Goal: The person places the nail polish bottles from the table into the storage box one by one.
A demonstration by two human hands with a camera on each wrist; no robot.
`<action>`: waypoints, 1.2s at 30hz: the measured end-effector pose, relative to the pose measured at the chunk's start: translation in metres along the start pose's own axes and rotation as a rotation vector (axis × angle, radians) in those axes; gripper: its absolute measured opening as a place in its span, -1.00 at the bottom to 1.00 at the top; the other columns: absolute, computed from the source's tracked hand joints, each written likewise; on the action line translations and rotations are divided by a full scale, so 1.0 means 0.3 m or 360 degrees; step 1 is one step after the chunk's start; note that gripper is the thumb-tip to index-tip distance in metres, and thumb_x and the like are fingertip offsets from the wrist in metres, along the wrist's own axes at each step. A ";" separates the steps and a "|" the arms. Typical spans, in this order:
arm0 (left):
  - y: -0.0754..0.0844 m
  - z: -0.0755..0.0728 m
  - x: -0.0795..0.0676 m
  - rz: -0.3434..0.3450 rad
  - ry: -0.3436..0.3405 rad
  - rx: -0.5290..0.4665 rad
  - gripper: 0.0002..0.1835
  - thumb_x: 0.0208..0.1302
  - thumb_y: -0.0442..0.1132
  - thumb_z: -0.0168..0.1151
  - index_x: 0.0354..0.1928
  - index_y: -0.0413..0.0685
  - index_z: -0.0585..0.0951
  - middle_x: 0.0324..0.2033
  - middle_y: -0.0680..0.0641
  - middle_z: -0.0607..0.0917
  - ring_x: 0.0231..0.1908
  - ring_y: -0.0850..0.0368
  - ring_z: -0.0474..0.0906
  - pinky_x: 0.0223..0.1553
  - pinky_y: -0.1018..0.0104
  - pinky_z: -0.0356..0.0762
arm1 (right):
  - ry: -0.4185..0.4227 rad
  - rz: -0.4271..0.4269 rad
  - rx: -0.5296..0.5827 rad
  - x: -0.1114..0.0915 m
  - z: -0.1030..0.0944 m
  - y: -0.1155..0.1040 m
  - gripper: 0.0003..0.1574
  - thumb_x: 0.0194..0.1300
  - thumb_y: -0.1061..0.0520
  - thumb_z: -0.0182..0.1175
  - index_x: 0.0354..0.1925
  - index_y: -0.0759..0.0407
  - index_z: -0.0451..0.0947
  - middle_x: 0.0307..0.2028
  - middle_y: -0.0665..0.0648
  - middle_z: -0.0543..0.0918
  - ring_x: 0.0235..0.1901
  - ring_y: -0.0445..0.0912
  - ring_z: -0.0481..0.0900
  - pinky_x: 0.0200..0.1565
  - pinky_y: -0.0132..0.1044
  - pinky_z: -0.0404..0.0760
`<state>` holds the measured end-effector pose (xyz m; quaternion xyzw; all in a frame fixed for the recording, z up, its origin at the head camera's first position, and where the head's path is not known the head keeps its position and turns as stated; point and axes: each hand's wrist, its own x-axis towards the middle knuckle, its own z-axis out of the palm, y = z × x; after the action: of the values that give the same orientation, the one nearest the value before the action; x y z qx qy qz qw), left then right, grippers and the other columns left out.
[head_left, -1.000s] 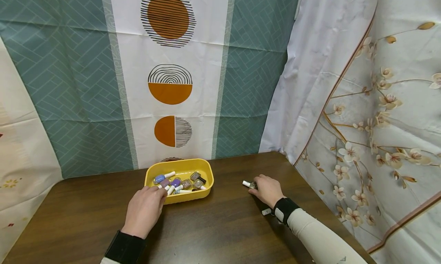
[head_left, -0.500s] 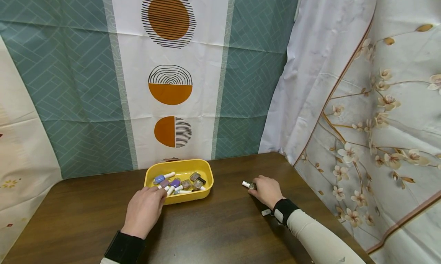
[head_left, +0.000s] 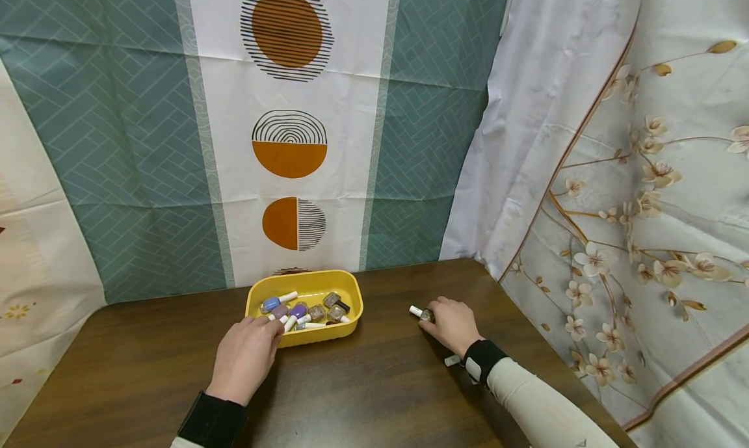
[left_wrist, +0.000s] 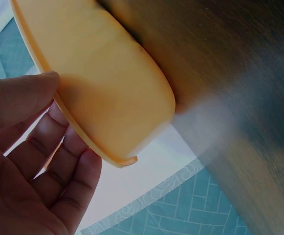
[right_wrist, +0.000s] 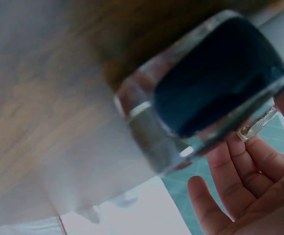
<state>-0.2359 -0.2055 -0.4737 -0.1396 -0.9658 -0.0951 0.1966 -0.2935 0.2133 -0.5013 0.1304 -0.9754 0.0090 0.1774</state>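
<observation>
My left hand [head_left: 246, 357] grips the near left rim of a yellow plastic basket [head_left: 330, 333]. In the left wrist view, the thumb presses the outside of the basket wall [left_wrist: 117, 83] while the fingers lie behind the rim. Over at the right, my right hand [head_left: 453, 324] holds a glittery nail polish bottle [head_left: 428, 315] by its glass body, white cap pointing left. Only a corner of that bottle [right_wrist: 259, 125] shows at the fingertips in the right wrist view. A second nail polish bottle, dark blue [right_wrist: 220, 78], lies close under the right wrist, its white cap [head_left: 452, 360] sticking out.
Several nail polish bottles lie in the basket, among them a blue one [head_left: 271, 303], a purple one [head_left: 298, 309] and a glittery one [head_left: 316, 313]. The brown wooden table [head_left: 363, 396] ends at a patterned curtain behind and a floral curtain [head_left: 608, 292] on the right.
My right hand has shifted slightly left with the glittery nail polish bottle. The left hand and the basket have stayed in place.
</observation>
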 end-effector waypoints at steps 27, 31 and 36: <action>0.002 0.000 0.000 -0.0007 0.0013 -0.0011 -0.81 0.03 -0.18 0.53 -0.31 0.04 0.71 -0.41 0.04 0.67 -0.41 0.08 0.42 -0.21 0.14 0.49 | 0.0052 -0.0079 0.0104 0.046 -0.076 -0.127 -0.59 0.13 -0.28 0.37 -0.29 -0.01 0.67 -0.46 -0.16 0.46 -0.50 -0.24 0.41 -0.47 -0.28 0.39; 0.001 -0.001 -0.001 -0.0010 0.0008 -0.0013 -0.81 0.03 -0.18 0.53 -0.32 0.04 0.70 -0.41 0.04 0.66 -0.41 0.08 0.41 -0.21 0.13 0.49 | 0.0021 -0.0079 0.0111 0.066 -0.089 -0.161 -0.58 0.15 -0.30 0.36 -0.27 -0.02 0.68 -0.45 -0.16 0.47 -0.49 -0.24 0.41 -0.46 -0.29 0.39; 0.001 -0.004 -0.003 -0.0008 0.0005 -0.0021 -0.82 0.03 -0.19 0.53 -0.33 0.04 0.70 -0.44 0.05 0.65 -0.43 0.08 0.39 -0.24 0.14 0.48 | 0.0011 -0.0112 0.0134 0.085 -0.107 -0.201 -0.57 0.15 -0.29 0.35 -0.25 -0.01 0.69 -0.44 -0.15 0.50 -0.48 -0.23 0.42 -0.44 -0.28 0.40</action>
<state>-0.2346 -0.2056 -0.4729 -0.1382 -0.9652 -0.1023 0.1968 -0.2899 0.1506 -0.4640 0.1720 -0.9683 0.0443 0.1754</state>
